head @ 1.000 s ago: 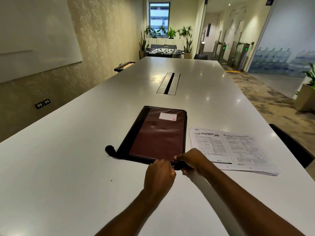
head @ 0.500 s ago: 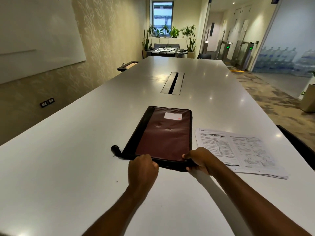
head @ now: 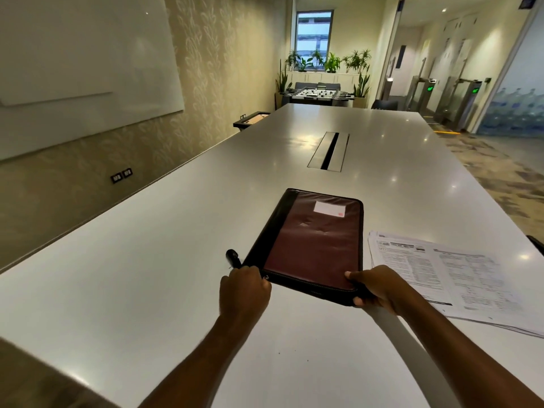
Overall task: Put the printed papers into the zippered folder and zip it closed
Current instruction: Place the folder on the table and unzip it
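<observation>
A dark red zippered folder [head: 315,240] with black edging and a white label lies flat on the white table [head: 147,290]. My left hand [head: 243,293] is closed at the folder's near left corner, pinching the zipper pull; a short black strap sticks out just beyond it. My right hand [head: 375,285] grips the near right corner, thumb on top. The stack of printed papers [head: 447,275] lies on the table right of the folder, untouched.
A recessed cable slot [head: 329,151] sits in the table's middle beyond the folder. A whiteboard hangs on the left wall. A dark chair edge [head: 537,244] shows at the table's right side. A foosball table and plants stand at the far end.
My left hand has slid leftwards along the folder's near edge, from beside my right hand to the near left corner. My right hand has kept its grip on the right corner.
</observation>
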